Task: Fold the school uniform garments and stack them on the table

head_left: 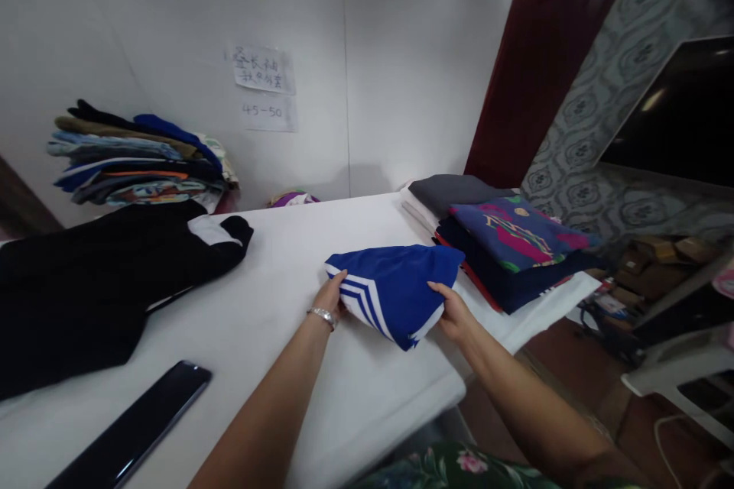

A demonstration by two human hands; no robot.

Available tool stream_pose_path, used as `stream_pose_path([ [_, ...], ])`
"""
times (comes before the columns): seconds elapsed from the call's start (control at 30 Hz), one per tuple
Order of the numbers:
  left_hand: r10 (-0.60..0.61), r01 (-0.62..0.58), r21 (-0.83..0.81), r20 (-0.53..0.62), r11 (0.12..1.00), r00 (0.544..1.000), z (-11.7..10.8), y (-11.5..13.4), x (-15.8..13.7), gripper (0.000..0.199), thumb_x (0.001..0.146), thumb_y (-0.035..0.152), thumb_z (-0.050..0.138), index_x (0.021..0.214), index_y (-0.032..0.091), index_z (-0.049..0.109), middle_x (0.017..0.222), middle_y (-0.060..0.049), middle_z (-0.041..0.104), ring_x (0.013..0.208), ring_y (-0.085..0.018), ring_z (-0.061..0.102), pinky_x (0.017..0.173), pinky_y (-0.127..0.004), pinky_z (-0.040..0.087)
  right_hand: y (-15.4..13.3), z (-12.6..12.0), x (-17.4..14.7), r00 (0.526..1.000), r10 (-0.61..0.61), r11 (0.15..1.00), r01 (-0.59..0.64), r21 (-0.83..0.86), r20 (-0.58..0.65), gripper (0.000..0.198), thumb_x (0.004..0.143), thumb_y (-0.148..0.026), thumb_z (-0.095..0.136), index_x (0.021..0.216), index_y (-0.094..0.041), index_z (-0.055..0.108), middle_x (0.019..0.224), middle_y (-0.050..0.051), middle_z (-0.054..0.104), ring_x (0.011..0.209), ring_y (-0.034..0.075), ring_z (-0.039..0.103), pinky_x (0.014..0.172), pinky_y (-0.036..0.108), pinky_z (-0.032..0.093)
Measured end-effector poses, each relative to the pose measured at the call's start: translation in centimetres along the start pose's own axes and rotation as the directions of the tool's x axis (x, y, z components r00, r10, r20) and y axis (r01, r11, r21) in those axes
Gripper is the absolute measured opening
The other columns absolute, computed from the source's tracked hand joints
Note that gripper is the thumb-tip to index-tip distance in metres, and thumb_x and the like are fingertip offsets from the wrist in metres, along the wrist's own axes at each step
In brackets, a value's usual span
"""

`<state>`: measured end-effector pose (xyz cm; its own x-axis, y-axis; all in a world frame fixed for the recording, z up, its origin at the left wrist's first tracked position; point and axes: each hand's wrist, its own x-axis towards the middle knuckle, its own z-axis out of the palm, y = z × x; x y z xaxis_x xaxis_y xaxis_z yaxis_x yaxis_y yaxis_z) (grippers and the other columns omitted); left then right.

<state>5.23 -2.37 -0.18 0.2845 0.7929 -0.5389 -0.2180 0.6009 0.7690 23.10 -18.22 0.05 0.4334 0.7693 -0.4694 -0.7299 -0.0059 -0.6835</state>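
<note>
A folded blue jacket-like garment with white stripes is held between my two hands over the white-covered table. My left hand, with a metal band at its wrist, grips the left edge near the stripes, thumb on top. On the opposite side, my right hand pinches the right edge, its thumb above the cloth and the other fingers mostly hidden beneath. The cloth sags to a point at its near side. Just beyond my right hand lie stacked folded clothes, with a patterned purple-blue piece on top.
A black garment with a white patch spreads over the table's left part. Near the front left lies a dark glossy phone-like slab. A tall clothes pile stands at the back left. Handwritten papers hang on the wall. A white stool is at right.
</note>
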Motion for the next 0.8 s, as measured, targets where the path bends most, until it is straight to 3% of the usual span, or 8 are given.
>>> stream_pose_path([
  [0.17, 0.225, -0.224, -0.025, 0.095, 0.974, 0.970, 0.7, 2.5, -1.6, 0.020, 0.083, 0.023, 0.061, 0.101, 0.016, 0.065, 0.083, -0.006, 0.074, 0.081, -0.020, 0.070, 0.078, -0.033, 0.057, -1.9, 1.5, -1.4, 0.991, -0.071, 0.996, 0.076, -0.042, 0.111, 0.018, 0.077, -0.018, 0.060, 0.094, -0.015, 0.065, 0.078, 0.005, 0.074, 0.079, 0.022, 0.071, 0.087, 0.039, 0.056],
  [0.33, 0.374, -0.343, -0.168, 0.206, 0.924, 0.904, 5.0, 6.2, -3.2, 0.022, 0.084, 0.018, 0.057, 0.104, 0.015, 0.066, 0.088, -0.005, 0.074, 0.090, -0.019, 0.069, 0.088, -0.031, 0.054, -6.7, 2.6, -2.2, 0.959, -0.228, 0.971, 0.237, -0.032, 0.168, 0.019, 0.073, -0.019, 0.061, 0.091, -0.016, 0.066, 0.078, 0.005, 0.074, 0.083, 0.023, 0.071, 0.088, 0.039, 0.056],
  [0.47, 0.494, -0.413, -0.282, 0.354, 0.866, 0.794, 11.6, 8.9, -4.1, 0.022, 0.081, 0.018, 0.060, 0.102, 0.014, 0.066, 0.093, -0.006, 0.074, 0.096, -0.018, 0.068, 0.093, -0.030, 0.051, -12.9, 2.3, -3.4, 0.924, -0.352, 0.935, 0.355, 0.004, 0.149, 0.016, 0.070, -0.018, 0.063, 0.085, -0.015, 0.066, 0.074, 0.006, 0.074, 0.084, 0.024, 0.071, 0.085, 0.038, 0.057],
  [0.67, 0.489, -0.369, -0.320, 0.574, 0.872, 0.657, 25.4, 11.4, -4.7, 0.026, 0.079, 0.028, 0.066, 0.102, 0.016, 0.066, 0.094, -0.008, 0.073, 0.093, -0.018, 0.068, 0.091, -0.033, 0.051, -23.9, -0.7, -4.9, 0.802, -0.593, 0.805, 0.593, 0.027, 0.070, 0.018, 0.071, -0.018, 0.060, 0.088, -0.017, 0.065, 0.073, 0.003, 0.073, 0.080, 0.022, 0.070, 0.081, 0.037, 0.059],
  [0.73, 0.397, -0.349, -0.202, 0.605, 0.915, 0.690, 29.5, 10.5, -4.1, 0.030, 0.080, 0.033, 0.065, 0.105, 0.017, 0.064, 0.093, -0.007, 0.073, 0.088, -0.018, 0.069, 0.084, -0.033, 0.054, -26.4, -2.8, -4.4, 0.763, -0.646, 0.763, 0.646, 0.022, 0.004, 0.019, 0.072, -0.017, 0.059, 0.090, -0.016, 0.064, 0.072, 0.002, 0.072, 0.078, 0.022, 0.070, 0.080, 0.037, 0.059],
  [0.8, 0.249, -0.305, 0.007, 0.558, 0.952, 0.792, 32.4, 8.2, -3.1, 0.033, 0.082, 0.034, 0.063, 0.109, 0.017, 0.062, 0.089, -0.007, 0.072, 0.081, -0.018, 0.069, 0.076, -0.033, 0.055, -27.4, -5.6, -3.3, 0.760, -0.643, 0.763, 0.646, 0.003, -0.096, 0.019, 0.074, -0.015, 0.058, 0.092, -0.016, 0.064, 0.072, 0.002, 0.072, 0.076, 0.021, 0.070, 0.079, 0.036, 0.060],
])
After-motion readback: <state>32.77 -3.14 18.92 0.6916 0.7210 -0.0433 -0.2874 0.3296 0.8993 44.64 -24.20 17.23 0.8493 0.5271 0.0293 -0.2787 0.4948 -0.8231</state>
